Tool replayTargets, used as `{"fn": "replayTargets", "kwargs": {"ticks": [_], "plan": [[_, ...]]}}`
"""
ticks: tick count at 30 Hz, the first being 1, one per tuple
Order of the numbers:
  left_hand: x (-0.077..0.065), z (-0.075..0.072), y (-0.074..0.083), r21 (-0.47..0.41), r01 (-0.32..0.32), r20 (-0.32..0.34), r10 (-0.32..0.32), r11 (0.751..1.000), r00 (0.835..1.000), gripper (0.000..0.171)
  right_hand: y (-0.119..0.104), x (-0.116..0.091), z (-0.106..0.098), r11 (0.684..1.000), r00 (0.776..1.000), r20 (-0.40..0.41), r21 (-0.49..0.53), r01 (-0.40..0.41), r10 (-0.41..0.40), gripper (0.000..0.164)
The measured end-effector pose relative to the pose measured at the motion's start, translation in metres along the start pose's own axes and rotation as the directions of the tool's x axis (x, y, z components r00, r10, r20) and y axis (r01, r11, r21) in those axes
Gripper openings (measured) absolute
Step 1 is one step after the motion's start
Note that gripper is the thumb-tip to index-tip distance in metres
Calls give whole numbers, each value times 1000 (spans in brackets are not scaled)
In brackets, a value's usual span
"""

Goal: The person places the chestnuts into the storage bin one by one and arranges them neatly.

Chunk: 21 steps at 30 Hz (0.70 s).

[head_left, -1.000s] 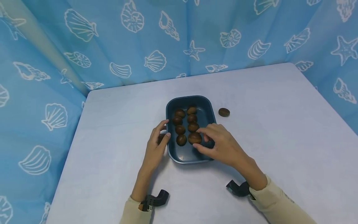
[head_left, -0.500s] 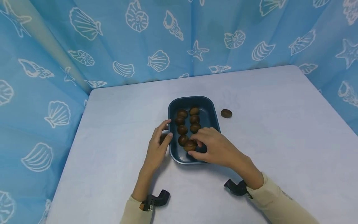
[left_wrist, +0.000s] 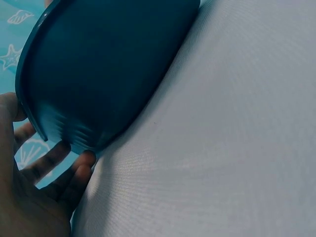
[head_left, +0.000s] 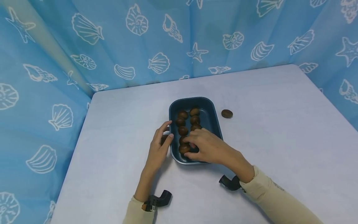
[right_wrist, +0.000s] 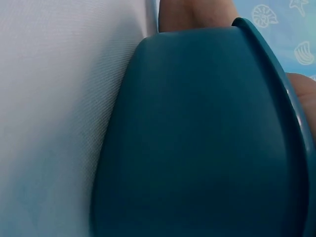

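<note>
A dark blue rectangular tray (head_left: 209, 125) sits on the table with two rows of brown chestnuts inside. My right hand (head_left: 208, 146) reaches over its near right part and pinches one chestnut (head_left: 183, 149) between thumb and fingers, at the near end of the left row. That hand partly covers the near end of the right row. My left hand (head_left: 158, 147) rests against the tray's left side, thumb and index finger at the rim. In the left wrist view, spread fingertips (left_wrist: 88, 159) touch the outer wall. The tray's wall hides the chestnuts in both wrist views.
One more dark brown oval piece (head_left: 227, 114) lies on the white-covered table (head_left: 268, 118), right of the tray. Blue curtains (head_left: 179, 37) with white shell patterns stand behind and to the sides of the table. Each wrist wears a black camera mount (head_left: 163, 198).
My right hand has moved leftward and slightly nearer with the chestnut, from the near end of the right row to that of the left row. My left hand keeps its place at the tray.
</note>
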<state>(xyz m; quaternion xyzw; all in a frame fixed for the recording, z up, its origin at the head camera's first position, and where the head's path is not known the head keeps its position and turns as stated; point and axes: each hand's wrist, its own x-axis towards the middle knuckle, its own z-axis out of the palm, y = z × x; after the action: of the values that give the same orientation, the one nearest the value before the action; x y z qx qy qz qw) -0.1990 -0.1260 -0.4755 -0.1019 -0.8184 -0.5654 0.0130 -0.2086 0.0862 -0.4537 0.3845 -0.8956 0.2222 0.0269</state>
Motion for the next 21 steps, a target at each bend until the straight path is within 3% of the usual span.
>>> {"fn": "replayTargets", "kwargs": {"ticks": [5,13,21], "plan": [[8,5,-30,23,-22,-4,22,999,1000,48,1,0,1,1000,1000,16,-5,23,-23,32],[9,2,-29,9,-43,8,43,999,999,47,-1,6,4,998,997,70,-50,40,-36,25],[8,4,-30,-7,-33,6,33,999,999,48,-1,12,8,995,988,154,-88,40,-26,40]]}}
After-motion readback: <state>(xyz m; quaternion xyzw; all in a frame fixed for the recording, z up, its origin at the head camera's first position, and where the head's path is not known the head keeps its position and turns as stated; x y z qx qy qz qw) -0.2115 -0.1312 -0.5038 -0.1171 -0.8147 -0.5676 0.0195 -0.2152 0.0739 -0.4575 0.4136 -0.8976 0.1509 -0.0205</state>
